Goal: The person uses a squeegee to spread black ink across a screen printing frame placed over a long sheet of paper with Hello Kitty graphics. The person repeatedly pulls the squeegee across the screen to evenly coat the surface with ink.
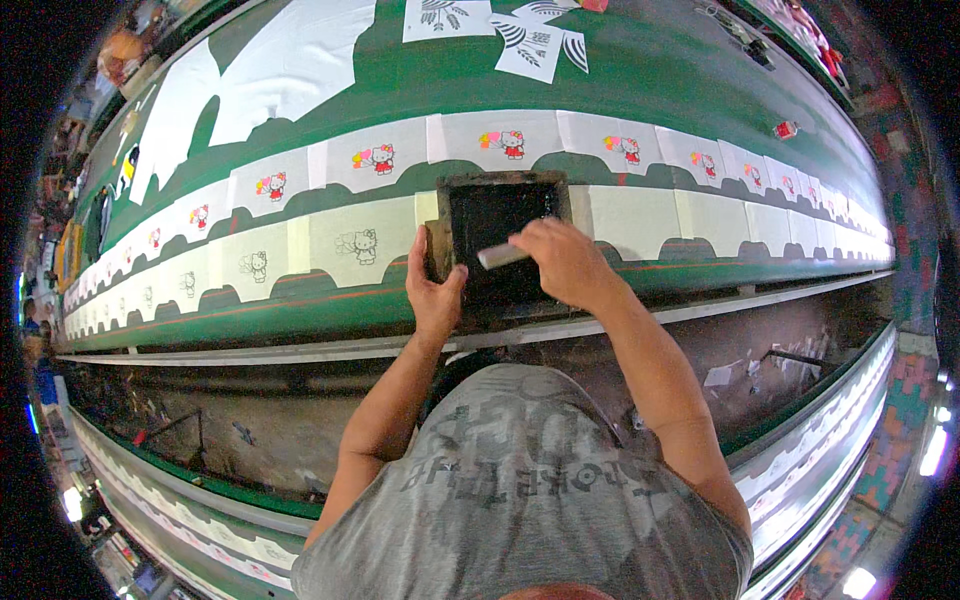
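Observation:
A dark square printing screen frame (pixel 497 188) lies on the long green table (pixel 640 70), over a pale fabric panel in the near row. My left hand (pixel 432 288) grips the frame's near left corner. My right hand (pixel 562 262) is over the screen, closed around a pale squeegee handle (pixel 502 256) that points left. To the left of the frame, the near-row panels (pixel 356 241) carry a grey cat outline. The far row (pixel 505 135) shows the same cat in colour.
Fabric panels run in two rows along the table to both sides. Large white fabric pieces (pixel 270 80) and leaf-printed sheets (pixel 530 40) lie farther back. A metal rail (pixel 700 312) edges the table's near side, with a dirty floor strip and a second table behind me.

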The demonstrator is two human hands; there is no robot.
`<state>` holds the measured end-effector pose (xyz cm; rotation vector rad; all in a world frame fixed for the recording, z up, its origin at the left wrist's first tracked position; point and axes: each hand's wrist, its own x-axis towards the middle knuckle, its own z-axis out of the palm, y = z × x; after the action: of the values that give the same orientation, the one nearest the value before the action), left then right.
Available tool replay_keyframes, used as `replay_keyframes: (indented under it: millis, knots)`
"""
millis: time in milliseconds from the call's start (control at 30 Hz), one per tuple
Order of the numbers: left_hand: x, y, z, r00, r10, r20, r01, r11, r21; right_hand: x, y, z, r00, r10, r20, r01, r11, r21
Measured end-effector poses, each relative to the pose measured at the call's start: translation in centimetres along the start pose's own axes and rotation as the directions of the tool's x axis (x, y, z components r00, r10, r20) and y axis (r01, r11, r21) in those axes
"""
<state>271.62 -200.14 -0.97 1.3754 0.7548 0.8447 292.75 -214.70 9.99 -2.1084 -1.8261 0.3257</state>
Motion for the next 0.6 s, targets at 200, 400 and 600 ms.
replay_keyframes:
  millis: [200,400,600]
  knots:
    - [0.5,0.2,-1.2,0.995,-0.083,0.058,0.089,0.990,-0.106,5.2,1.5,1.4,0.967,0.147,-0.208,-0.169,0.981,-0.091]
    - [0.6,-0.5,-1.3,1.000,-0.004,0.029,0.005,1.000,-0.030,5.5,1.5,0.9,0.968,0.232,-0.096,-0.239,0.969,-0.060]
    - [0.6,0.6,-0.9,0.998,-0.051,0.039,0.054,0.996,-0.075,4.2,-0.5,0.5,0.971,0.233,0.055,-0.232,0.972,-0.028]
